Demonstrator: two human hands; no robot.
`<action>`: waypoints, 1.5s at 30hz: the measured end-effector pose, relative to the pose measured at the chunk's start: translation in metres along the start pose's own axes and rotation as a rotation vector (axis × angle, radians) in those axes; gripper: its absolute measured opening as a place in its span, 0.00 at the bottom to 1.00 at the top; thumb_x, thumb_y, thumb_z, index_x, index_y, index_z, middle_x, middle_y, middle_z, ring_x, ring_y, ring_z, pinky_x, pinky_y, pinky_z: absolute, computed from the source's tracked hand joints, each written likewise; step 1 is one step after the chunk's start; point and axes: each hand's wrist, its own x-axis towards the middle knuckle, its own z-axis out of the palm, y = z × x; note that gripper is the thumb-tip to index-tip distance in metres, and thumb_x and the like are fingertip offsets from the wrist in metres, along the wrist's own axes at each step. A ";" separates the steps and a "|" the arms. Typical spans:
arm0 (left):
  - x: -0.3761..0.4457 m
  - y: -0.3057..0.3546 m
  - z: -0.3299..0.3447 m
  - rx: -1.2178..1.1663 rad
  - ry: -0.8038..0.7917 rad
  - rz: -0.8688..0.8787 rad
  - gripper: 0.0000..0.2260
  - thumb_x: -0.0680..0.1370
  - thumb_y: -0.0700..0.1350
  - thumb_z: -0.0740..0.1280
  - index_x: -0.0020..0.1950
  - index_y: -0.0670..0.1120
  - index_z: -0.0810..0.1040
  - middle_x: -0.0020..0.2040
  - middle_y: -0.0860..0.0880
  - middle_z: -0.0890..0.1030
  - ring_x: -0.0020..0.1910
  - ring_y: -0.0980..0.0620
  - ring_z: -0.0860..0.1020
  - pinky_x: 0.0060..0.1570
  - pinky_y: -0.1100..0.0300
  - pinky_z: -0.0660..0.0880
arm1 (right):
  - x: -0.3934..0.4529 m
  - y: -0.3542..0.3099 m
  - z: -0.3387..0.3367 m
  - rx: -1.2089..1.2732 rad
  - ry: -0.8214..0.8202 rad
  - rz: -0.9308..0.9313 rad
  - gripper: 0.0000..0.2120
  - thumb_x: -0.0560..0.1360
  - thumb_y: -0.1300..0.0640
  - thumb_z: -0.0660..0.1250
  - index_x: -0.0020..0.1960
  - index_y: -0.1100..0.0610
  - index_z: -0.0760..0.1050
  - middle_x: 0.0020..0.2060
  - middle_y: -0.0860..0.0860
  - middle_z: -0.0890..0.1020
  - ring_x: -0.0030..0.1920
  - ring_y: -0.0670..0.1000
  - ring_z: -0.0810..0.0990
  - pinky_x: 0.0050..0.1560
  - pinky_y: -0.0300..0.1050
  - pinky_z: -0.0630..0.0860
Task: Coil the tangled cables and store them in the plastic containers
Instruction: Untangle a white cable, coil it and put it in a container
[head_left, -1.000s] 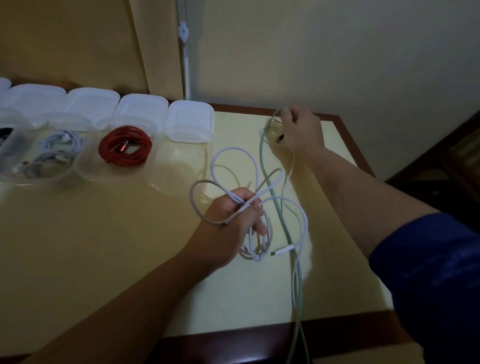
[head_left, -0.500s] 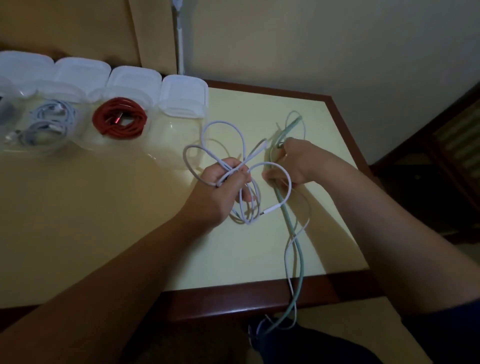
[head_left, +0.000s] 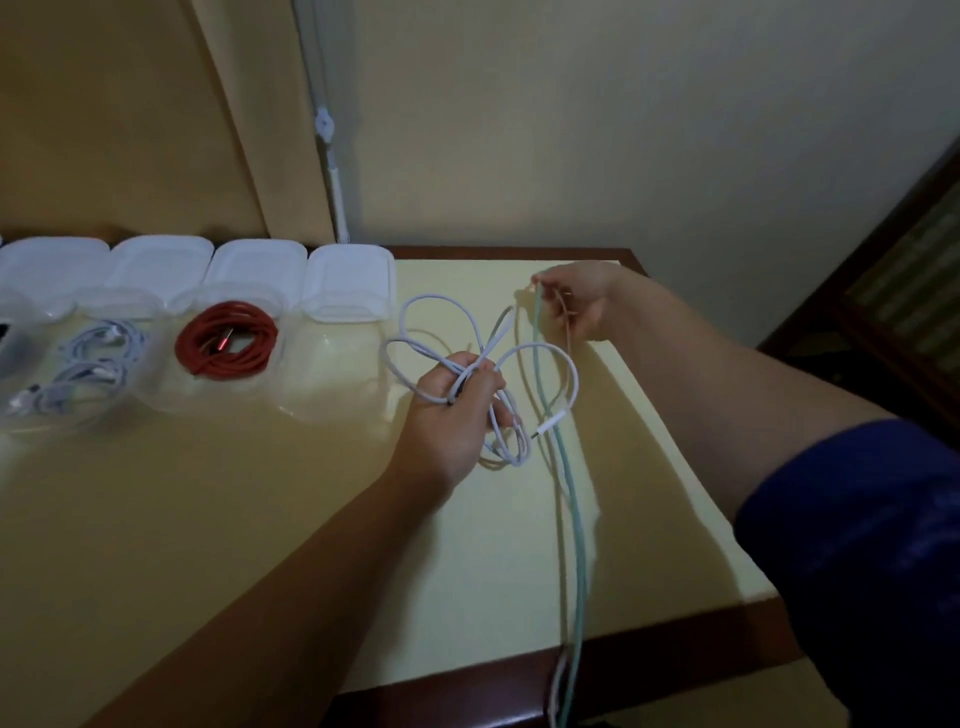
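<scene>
**Grips: both hands closed on cables, mid-bench**

Left hand (head_left: 457, 410): fingers curled round a loose bundle of white cable (head_left: 441, 332), loops spilling outward. Right hand (head_left: 576, 301): pinches the upper end of a pale green cable (head_left: 569, 483) near the bench (head_left: 208, 519) far-right corner; that cable runs over the near edge and hangs off.

Far-left edge: row of clear plastic containers (head_left: 343, 364), lids open; one holds a coiled red cable (head_left: 226, 340), another white cables (head_left: 93, 358). Bare bench surface lies in front of the containers.
</scene>
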 end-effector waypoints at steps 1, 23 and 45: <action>0.007 0.000 0.007 0.007 0.004 -0.010 0.11 0.85 0.40 0.61 0.44 0.39 0.75 0.29 0.43 0.78 0.30 0.51 0.80 0.33 0.65 0.76 | 0.007 -0.012 -0.004 -0.006 0.053 -0.030 0.14 0.85 0.59 0.62 0.40 0.55 0.73 0.26 0.47 0.74 0.24 0.44 0.68 0.25 0.35 0.64; 0.076 0.027 0.048 0.021 0.178 0.101 0.07 0.82 0.39 0.62 0.47 0.38 0.76 0.31 0.43 0.78 0.33 0.46 0.80 0.32 0.61 0.76 | -0.010 0.044 -0.045 -1.089 0.242 -0.769 0.09 0.79 0.53 0.69 0.57 0.51 0.82 0.56 0.55 0.86 0.57 0.58 0.83 0.60 0.55 0.79; -0.087 0.088 -0.094 0.164 0.144 0.002 0.09 0.82 0.38 0.64 0.42 0.39 0.77 0.33 0.43 0.77 0.35 0.45 0.82 0.35 0.60 0.78 | -0.229 0.045 0.085 -0.633 -0.006 -0.477 0.12 0.83 0.49 0.64 0.52 0.54 0.84 0.45 0.49 0.88 0.39 0.53 0.88 0.39 0.48 0.81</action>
